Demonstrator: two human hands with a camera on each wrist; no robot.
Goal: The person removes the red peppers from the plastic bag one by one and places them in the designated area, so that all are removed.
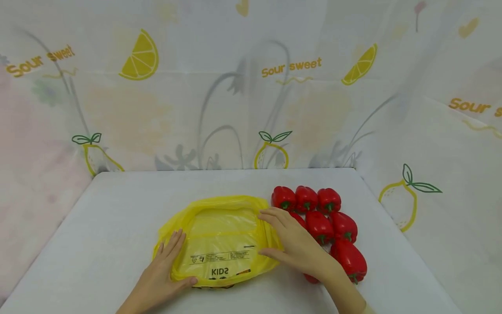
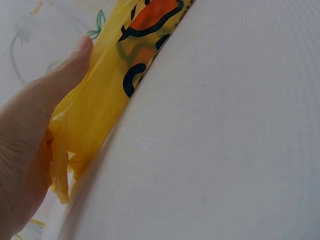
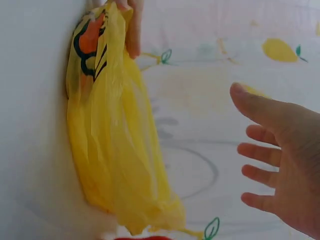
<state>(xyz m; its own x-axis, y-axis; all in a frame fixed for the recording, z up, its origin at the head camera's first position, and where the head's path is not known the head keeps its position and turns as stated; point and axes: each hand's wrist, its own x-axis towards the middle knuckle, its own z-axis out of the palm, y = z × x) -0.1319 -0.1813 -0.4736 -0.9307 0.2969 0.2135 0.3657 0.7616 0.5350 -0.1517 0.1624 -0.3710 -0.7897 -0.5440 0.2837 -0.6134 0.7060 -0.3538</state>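
A yellow plastic bag (image 1: 225,202) stands on the white table with its mouth spread wide, and dark print shows on its inner bottom. My left hand (image 1: 161,268) lies along the bag's left side with straight fingers, the thumb at its front edge. The left wrist view has that thumb (image 2: 67,67) against the yellow film, while the other fingers are hidden. At the right side of the bag is my right hand (image 1: 294,240), fingers extended over the rim in the head view. In the right wrist view this hand (image 3: 292,155) appears spread and apart from the bag, holding nothing.
Several red bell peppers (image 1: 319,224) are grouped on the table right of the bag, some partly covered by my right forearm. The white tabletop (image 1: 129,196) extends to a lemon-printed cloth (image 1: 219,87) at the back and sides.
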